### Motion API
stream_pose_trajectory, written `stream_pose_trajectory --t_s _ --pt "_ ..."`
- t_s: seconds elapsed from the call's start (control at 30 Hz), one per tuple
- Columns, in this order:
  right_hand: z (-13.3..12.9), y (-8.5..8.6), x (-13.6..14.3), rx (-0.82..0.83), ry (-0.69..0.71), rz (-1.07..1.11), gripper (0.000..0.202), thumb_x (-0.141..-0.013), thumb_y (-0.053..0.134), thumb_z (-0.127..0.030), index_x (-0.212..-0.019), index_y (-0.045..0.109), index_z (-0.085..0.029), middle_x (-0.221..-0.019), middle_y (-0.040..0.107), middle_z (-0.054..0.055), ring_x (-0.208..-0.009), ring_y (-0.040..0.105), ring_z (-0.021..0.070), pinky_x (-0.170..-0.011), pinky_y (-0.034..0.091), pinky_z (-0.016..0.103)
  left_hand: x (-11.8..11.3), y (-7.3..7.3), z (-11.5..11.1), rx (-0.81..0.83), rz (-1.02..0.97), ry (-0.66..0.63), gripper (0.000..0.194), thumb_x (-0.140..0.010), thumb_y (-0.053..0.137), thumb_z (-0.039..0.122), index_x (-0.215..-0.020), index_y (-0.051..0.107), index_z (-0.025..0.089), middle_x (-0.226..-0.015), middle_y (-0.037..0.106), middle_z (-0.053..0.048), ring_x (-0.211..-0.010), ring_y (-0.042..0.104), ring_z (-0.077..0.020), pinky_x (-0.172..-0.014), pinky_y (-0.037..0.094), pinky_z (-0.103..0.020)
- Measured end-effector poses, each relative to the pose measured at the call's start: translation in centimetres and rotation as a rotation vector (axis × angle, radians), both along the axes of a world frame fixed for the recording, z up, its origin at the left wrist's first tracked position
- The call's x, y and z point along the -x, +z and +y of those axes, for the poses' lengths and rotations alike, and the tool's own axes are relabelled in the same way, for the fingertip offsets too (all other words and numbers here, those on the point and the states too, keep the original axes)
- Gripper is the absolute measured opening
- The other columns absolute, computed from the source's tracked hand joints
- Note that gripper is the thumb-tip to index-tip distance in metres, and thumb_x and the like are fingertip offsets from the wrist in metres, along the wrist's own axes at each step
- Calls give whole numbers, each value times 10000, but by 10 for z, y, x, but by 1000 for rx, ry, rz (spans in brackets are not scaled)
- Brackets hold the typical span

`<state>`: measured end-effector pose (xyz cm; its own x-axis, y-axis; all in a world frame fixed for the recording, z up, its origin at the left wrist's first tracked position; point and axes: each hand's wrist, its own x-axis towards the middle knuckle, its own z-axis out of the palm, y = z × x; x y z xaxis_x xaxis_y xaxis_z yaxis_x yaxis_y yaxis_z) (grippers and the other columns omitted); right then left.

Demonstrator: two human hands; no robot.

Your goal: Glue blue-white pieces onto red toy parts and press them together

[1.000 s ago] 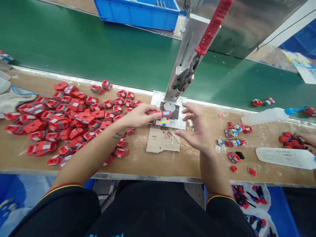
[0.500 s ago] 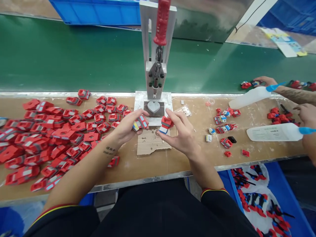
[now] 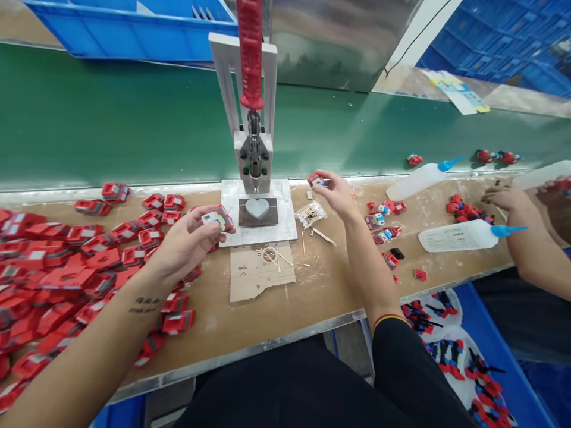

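Note:
My left hand (image 3: 187, 241) is closed on a red and grey toy car piece (image 3: 218, 219) with white, yellow and blue parts, held up at the left of the press base. Out to the right, my right hand (image 3: 336, 193) pinches a smaller red, white and blue toy piece (image 3: 316, 179) above the table. Between the hands stands a toggle press with a red handle (image 3: 251, 53). A grey heart-shaped block (image 3: 257, 208) lies on its metal base (image 3: 283, 223). A torn piece of cardboard (image 3: 245, 282) with a small ring and cotton swabs on it lies in front.
A large pile of red toy car pieces (image 3: 66, 276) covers the left. On the right lie assembled toys (image 3: 387, 235), white squeeze bottles (image 3: 457, 236) and a bag of swabs (image 3: 311, 214). A co-worker's hand (image 3: 506, 196) works there. A blue crate (image 3: 134, 35) stands behind.
My hands have moved apart, the right one up and away to the right with its piece. The view has shifted right. The co-worker's hand has left the green belt.

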<state>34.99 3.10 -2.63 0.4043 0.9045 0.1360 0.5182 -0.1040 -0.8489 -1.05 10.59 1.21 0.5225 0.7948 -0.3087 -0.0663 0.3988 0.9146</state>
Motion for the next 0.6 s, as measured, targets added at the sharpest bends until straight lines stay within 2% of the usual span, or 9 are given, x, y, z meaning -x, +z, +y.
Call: stream_pose_trajectory --t_s 0.1,0.23,0.3,0.33,0.43,0.5,0.53,0.6 --pt "52 -3 -48 234 41 -126 559 -918 613 -337 -1413 579 -79 -1352 731 206 -1114 724 233 -1023 571 373 0 -5 7 -111 37 6 474 -615 956 337 -998 703 220 -938 765 -61 -807 669 -199 -694 526 -328" --pt "94 5 -74 387 153 -220 352 -899 632 -262 -1162 739 -53 -1174 807 189 -1058 729 269 -1038 553 400 -3 -11 15 -180 8 43 596 -527 1014 324 -919 573 237 -862 739 8 -753 646 -163 -709 521 -311" --pt "101 9 -79 431 200 -241 304 -883 662 -252 -1091 777 -63 -1163 817 183 -1072 727 286 -1068 543 422 -6 -11 18 -184 -2 68 634 -533 1017 320 -930 529 243 -776 684 48 -725 646 -149 -715 522 -295" --pt "101 9 -81 443 210 -250 320 -881 676 -257 -1114 780 -63 -1203 808 192 -1103 724 295 -1091 536 432 -7 -11 19 -176 -5 75 651 -542 1015 325 -959 520 248 -759 667 56 -728 660 -153 -728 531 -296" --pt "98 7 -88 439 181 -273 486 -896 711 -326 -1315 718 -80 -1418 713 230 -1260 683 324 -1170 505 465 -11 -8 22 -144 15 61 747 -525 1006 346 -1073 506 262 -769 660 51 -739 691 -176 -743 557 -313" --pt "94 7 -95 407 126 -297 618 -946 667 -407 -1475 603 -95 -1575 583 249 -1400 603 342 -1237 454 501 -13 -6 26 -183 73 28 780 -511 996 349 -1117 514 253 -803 648 46 -699 660 -161 -697 544 -298" --pt "92 10 -97 366 91 -311 661 -986 607 -456 -1542 529 -108 -1633 516 245 -1459 553 341 -1265 425 516 -14 -6 29 -233 109 2 765 -518 987 346 -1120 527 242 -826 637 42 -686 640 -151 -675 531 -287" --pt "86 24 -94 170 29 -341 691 -1055 440 -567 -1617 421 -166 -1676 453 206 -1515 491 325 -1272 425 538 -17 -6 37 -384 172 -61 678 -570 959 341 -1108 565 219 -880 628 23 -709 623 -147 -669 510 -278"
